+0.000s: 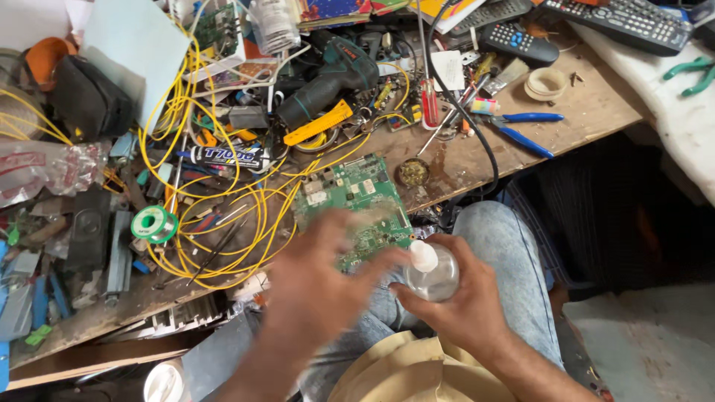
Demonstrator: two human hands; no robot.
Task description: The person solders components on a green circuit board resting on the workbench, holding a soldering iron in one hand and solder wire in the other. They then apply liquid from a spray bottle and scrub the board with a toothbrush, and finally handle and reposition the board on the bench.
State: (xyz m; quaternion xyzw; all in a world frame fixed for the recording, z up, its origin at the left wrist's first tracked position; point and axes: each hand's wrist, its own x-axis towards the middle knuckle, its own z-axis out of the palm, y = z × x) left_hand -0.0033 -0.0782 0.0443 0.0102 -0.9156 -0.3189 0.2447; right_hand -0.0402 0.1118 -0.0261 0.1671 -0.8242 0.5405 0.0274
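Gripped over the lap in the right hand (458,301), a small clear bottle (432,277) with white cap is reached by blurred, loosely spread left hand (320,279), above a green circuit board (356,205); uncapping judged underway, steady bottle needed.

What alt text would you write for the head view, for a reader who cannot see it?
The right hand holds a small clear bottle with a white cap, while the blurred left hand reaches toward it over a green circuit board on a cluttered wooden workbench.
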